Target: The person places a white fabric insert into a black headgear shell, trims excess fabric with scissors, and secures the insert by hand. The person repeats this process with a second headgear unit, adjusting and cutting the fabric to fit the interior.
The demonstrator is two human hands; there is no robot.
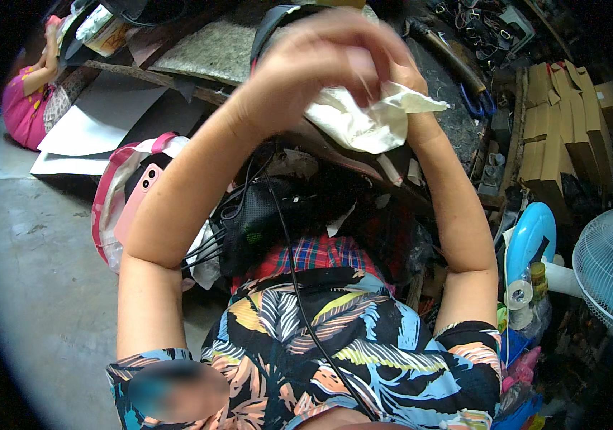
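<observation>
My left hand (321, 61) is raised at the top middle, bent over at the wrist and smeared by motion. Close against it is my right hand (400, 61), its fingers mostly hidden behind the left one and blurred. A crumpled white cloth or soft sheet (367, 129) hangs just below both hands, one corner crossing my right wrist. Which hand grips it, if either, I cannot make out. Behind my left hand shows part of a dark, rounded object (267, 36). A small pale stick-like piece (390, 170) points down beneath the white cloth.
A worn grey work surface (206, 54) lies behind the hands. At left are white sheets (106, 118), a pink-rimmed bag (106, 208), a pink phone (138, 201) and a seated person in pink (27, 107). Folded cardboard (554, 129) and a fan (604, 265) stand at right.
</observation>
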